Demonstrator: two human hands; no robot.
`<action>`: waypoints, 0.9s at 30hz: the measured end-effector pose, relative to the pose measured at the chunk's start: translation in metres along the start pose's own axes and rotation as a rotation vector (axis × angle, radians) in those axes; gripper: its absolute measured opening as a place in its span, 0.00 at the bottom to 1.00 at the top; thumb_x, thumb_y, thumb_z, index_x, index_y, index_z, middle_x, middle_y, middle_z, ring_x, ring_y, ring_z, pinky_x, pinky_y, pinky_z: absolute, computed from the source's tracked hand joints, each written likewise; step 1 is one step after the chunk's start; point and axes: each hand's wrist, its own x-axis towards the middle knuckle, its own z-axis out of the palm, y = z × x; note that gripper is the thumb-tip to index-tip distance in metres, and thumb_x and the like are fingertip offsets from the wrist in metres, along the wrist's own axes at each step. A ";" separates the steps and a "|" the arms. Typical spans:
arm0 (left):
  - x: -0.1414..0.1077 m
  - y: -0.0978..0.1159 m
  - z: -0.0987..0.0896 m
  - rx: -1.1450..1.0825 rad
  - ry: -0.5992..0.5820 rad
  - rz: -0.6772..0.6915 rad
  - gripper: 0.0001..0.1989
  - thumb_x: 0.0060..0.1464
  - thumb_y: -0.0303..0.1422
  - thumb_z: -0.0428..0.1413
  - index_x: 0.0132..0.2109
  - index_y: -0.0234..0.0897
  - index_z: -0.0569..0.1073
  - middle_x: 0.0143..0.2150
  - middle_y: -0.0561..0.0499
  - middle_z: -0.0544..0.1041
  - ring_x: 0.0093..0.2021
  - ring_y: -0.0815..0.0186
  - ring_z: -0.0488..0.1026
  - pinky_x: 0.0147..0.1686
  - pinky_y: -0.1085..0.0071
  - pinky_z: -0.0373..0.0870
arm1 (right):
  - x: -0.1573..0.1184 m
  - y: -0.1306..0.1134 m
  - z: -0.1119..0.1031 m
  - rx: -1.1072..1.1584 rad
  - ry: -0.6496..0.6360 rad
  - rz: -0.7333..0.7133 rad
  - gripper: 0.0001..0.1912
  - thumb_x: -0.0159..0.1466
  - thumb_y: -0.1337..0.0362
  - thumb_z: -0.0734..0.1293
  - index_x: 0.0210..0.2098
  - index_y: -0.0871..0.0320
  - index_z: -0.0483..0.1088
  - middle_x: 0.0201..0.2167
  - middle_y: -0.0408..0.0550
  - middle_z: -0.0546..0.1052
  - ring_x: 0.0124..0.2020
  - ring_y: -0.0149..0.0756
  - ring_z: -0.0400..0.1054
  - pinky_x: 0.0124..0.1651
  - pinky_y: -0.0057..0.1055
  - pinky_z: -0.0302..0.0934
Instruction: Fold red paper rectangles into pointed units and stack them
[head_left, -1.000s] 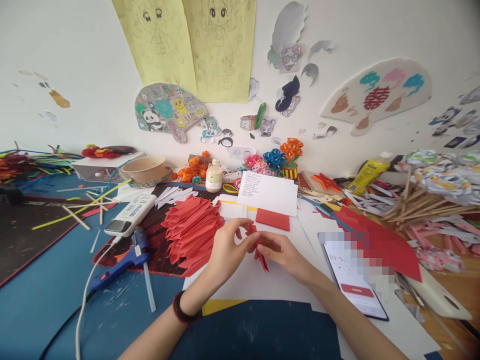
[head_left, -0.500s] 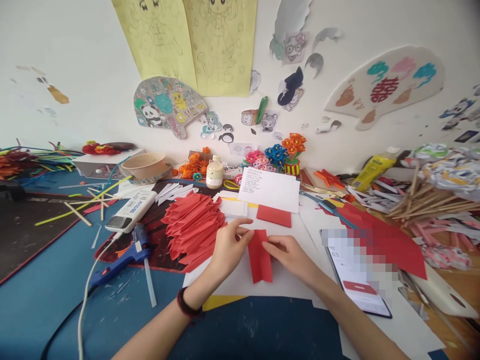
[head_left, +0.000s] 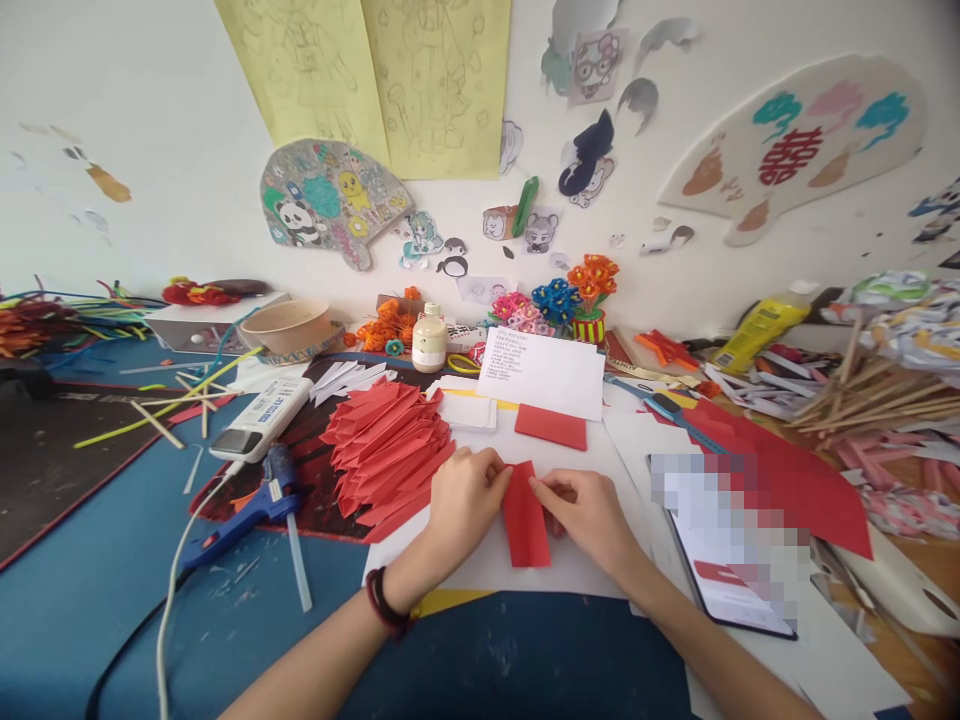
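Between my hands is a strip of red paper, creased lengthwise, its lower end resting over white paper. My left hand pinches its upper left edge between thumb and fingers. On the opposite edge, my right hand is closed in a pinch, its thumb and fingertip near the top right. Left of my left hand lies a large pile of folded red paper pieces. A flat stack of red paper sits just beyond my hands, in front of a propped white card with writing.
A blue glue gun with its cord and a white power strip lie on the left. To the right are a phone and a large red sheet. A cream bottle stands at the back near paper flowers.
My left hand has turned, its fingers curling closer around the strip's edge. My right hand's fingers have tucked further behind the paper. The view has shifted slightly.
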 end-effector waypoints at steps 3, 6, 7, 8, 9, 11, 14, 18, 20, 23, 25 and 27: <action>-0.003 -0.001 0.002 0.161 0.023 0.114 0.07 0.58 0.33 0.54 0.32 0.39 0.73 0.28 0.52 0.74 0.30 0.65 0.66 0.27 0.71 0.52 | 0.002 0.001 0.000 -0.131 0.062 -0.055 0.13 0.61 0.57 0.64 0.23 0.56 0.71 0.22 0.45 0.76 0.22 0.36 0.68 0.28 0.31 0.61; -0.005 -0.001 0.003 0.306 0.061 0.239 0.09 0.60 0.31 0.52 0.31 0.39 0.72 0.27 0.52 0.73 0.31 0.65 0.65 0.27 0.68 0.52 | 0.001 0.003 0.002 -0.227 0.095 -0.087 0.11 0.60 0.59 0.64 0.23 0.56 0.71 0.22 0.44 0.76 0.24 0.36 0.68 0.30 0.31 0.61; -0.006 -0.001 0.004 0.348 0.068 0.277 0.11 0.61 0.31 0.51 0.30 0.38 0.71 0.27 0.52 0.72 0.31 0.65 0.64 0.27 0.68 0.52 | 0.001 0.004 0.003 -0.248 0.102 -0.088 0.11 0.59 0.59 0.64 0.23 0.56 0.70 0.21 0.44 0.75 0.23 0.36 0.67 0.30 0.31 0.60; -0.006 -0.001 0.004 0.385 0.072 0.317 0.12 0.61 0.30 0.50 0.29 0.38 0.71 0.27 0.52 0.72 0.30 0.65 0.63 0.27 0.67 0.51 | 0.001 0.005 0.005 -0.267 0.109 -0.088 0.11 0.59 0.59 0.64 0.23 0.56 0.70 0.20 0.43 0.75 0.22 0.35 0.67 0.29 0.30 0.59; -0.006 -0.002 0.005 0.414 0.074 0.356 0.12 0.61 0.29 0.50 0.28 0.37 0.70 0.27 0.52 0.72 0.30 0.65 0.63 0.27 0.67 0.51 | 0.000 0.006 0.006 -0.285 0.118 -0.087 0.11 0.59 0.59 0.64 0.23 0.56 0.70 0.19 0.43 0.74 0.22 0.35 0.67 0.29 0.30 0.59; -0.007 -0.002 0.005 0.447 0.074 0.426 0.12 0.61 0.27 0.50 0.28 0.37 0.69 0.28 0.52 0.71 0.30 0.65 0.63 0.26 0.66 0.51 | -0.001 0.008 0.008 -0.313 0.137 -0.088 0.11 0.59 0.60 0.64 0.22 0.56 0.69 0.18 0.43 0.73 0.21 0.34 0.66 0.28 0.30 0.58; -0.009 -0.004 0.004 0.449 0.056 0.498 0.09 0.61 0.26 0.50 0.33 0.37 0.71 0.30 0.52 0.72 0.32 0.64 0.63 0.26 0.67 0.53 | -0.002 0.009 0.009 -0.328 0.152 -0.102 0.11 0.59 0.60 0.63 0.22 0.55 0.67 0.17 0.41 0.72 0.20 0.33 0.65 0.28 0.29 0.57; -0.013 -0.006 0.000 0.449 0.012 0.521 0.08 0.62 0.27 0.49 0.45 0.38 0.71 0.36 0.51 0.74 0.35 0.63 0.65 0.26 0.67 0.57 | -0.002 0.009 0.010 -0.334 0.161 -0.123 0.12 0.60 0.60 0.63 0.21 0.55 0.66 0.16 0.40 0.71 0.19 0.31 0.64 0.27 0.28 0.56; -0.014 -0.006 -0.001 0.457 -0.005 0.513 0.10 0.62 0.26 0.48 0.48 0.39 0.71 0.39 0.51 0.73 0.37 0.63 0.65 0.27 0.67 0.59 | -0.002 0.010 0.010 -0.348 0.170 -0.133 0.12 0.59 0.60 0.64 0.21 0.55 0.66 0.16 0.39 0.71 0.19 0.31 0.63 0.26 0.28 0.55; -0.013 -0.006 -0.003 0.470 -0.036 0.515 0.12 0.62 0.26 0.48 0.50 0.40 0.70 0.39 0.50 0.72 0.39 0.62 0.65 0.28 0.67 0.62 | -0.002 0.010 0.010 -0.366 0.173 -0.148 0.11 0.59 0.61 0.64 0.22 0.56 0.66 0.16 0.39 0.70 0.19 0.30 0.62 0.26 0.27 0.54; -0.012 -0.007 -0.003 0.476 -0.051 0.519 0.12 0.62 0.25 0.48 0.49 0.40 0.70 0.38 0.50 0.72 0.39 0.62 0.65 0.29 0.67 0.63 | -0.002 0.011 0.010 -0.379 0.171 -0.158 0.10 0.60 0.61 0.64 0.22 0.56 0.66 0.16 0.38 0.69 0.18 0.30 0.62 0.26 0.27 0.54; -0.011 -0.007 -0.002 0.475 -0.054 0.521 0.12 0.62 0.25 0.48 0.49 0.40 0.71 0.38 0.50 0.72 0.39 0.62 0.65 0.28 0.67 0.64 | -0.002 0.012 0.010 -0.409 0.174 -0.177 0.10 0.60 0.62 0.64 0.23 0.56 0.66 0.15 0.38 0.68 0.18 0.30 0.62 0.25 0.27 0.54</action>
